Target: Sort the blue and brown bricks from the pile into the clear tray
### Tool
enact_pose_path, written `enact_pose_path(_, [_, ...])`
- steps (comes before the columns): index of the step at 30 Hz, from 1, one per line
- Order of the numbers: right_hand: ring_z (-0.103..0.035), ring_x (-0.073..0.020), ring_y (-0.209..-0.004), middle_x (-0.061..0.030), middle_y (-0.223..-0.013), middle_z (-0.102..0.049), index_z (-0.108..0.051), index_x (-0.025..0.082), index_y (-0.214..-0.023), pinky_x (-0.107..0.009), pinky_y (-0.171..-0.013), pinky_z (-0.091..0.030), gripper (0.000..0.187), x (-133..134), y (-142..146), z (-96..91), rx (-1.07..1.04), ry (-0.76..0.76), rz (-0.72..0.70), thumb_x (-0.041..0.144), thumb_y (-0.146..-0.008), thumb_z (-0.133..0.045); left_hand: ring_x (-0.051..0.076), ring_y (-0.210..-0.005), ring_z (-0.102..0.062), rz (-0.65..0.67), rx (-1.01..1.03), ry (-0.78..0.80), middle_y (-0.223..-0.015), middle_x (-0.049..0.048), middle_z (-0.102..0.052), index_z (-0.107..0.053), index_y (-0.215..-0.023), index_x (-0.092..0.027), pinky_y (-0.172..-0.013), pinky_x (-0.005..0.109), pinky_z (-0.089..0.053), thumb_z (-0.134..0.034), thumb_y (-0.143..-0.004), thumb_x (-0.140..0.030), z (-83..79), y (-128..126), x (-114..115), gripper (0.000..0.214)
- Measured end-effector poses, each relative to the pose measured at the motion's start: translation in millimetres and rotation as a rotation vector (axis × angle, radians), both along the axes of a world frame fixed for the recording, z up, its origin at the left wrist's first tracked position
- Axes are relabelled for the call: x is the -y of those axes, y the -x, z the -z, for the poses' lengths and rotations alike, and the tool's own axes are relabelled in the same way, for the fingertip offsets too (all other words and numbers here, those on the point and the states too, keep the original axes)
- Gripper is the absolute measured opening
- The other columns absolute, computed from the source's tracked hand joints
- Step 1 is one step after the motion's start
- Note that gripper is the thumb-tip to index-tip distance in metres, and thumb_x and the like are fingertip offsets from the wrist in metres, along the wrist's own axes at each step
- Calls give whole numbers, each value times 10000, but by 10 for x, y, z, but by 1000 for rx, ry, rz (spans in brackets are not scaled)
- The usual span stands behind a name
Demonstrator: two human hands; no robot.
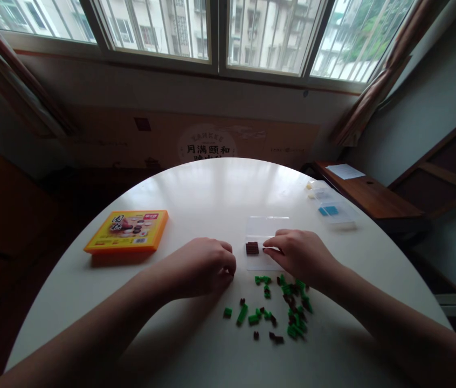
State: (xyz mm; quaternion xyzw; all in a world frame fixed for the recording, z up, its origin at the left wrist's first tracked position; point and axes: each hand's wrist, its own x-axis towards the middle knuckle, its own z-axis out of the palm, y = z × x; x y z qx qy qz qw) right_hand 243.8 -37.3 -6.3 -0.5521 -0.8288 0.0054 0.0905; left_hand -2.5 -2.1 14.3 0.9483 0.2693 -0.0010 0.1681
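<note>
Lying fingers-together beside the small brown brick plate point(252, 248) at the round white table's point(195, 188) middle, the right hand point(301, 256) could knock it askew; the left hand's point(204, 267) curled fingers hide any grip; forearms may scatter the loose green bricks point(292, 312).

The round white table point(212, 188) carries an orange box point(128, 231), a clear plate point(267, 225) and scattered bricks point(280, 307).

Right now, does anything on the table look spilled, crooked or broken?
Nothing looks broken. The green and brown bricks lie loose in a scatter on the table, near the right hand and outside the tray. The clear boxes sit close to the table's right edge.
</note>
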Motion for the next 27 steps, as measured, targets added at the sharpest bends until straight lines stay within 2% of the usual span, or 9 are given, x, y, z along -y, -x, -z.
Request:
enact_pose_path(6, [-590, -111, -629, 15, -816, -708, -767, 299, -955, -229, -536, -368, 204, 77, -43, -40, -46, 6, -36, 262, -913, -571, 120, -669, -610, 8, 1, -9, -842, -14, -697, -721, -793, -242, -620, 222, -426, -597, -807, -165, -20, -6, 7, 147])
enact_pose_path(11, [-592, -113, -618, 11, -806, -714, -770, 304, -949, -226, -531, -366, 207, 54, -31, 9, -51, 11, -58, 263, -913, -570, 122, -663, -607, 11, -1, -10, -840, -6, -697, -717, -792, -236, -618, 223, -425, -594, -812, -174, -7, -2, -1, 140])
enact_pose_path(27, [-600, -123, -636, 8, -841, -714, -762, 299, -964, -248, -552, -371, 204, 17, 15, 83, -58, -35, 6, 261, -911, -569, 125, -640, -590, 7, -12, -42, -824, -8, -694, -715, -779, -239, -584, 231, -399, -590, -807, -185, -4, 0, 12, 139])
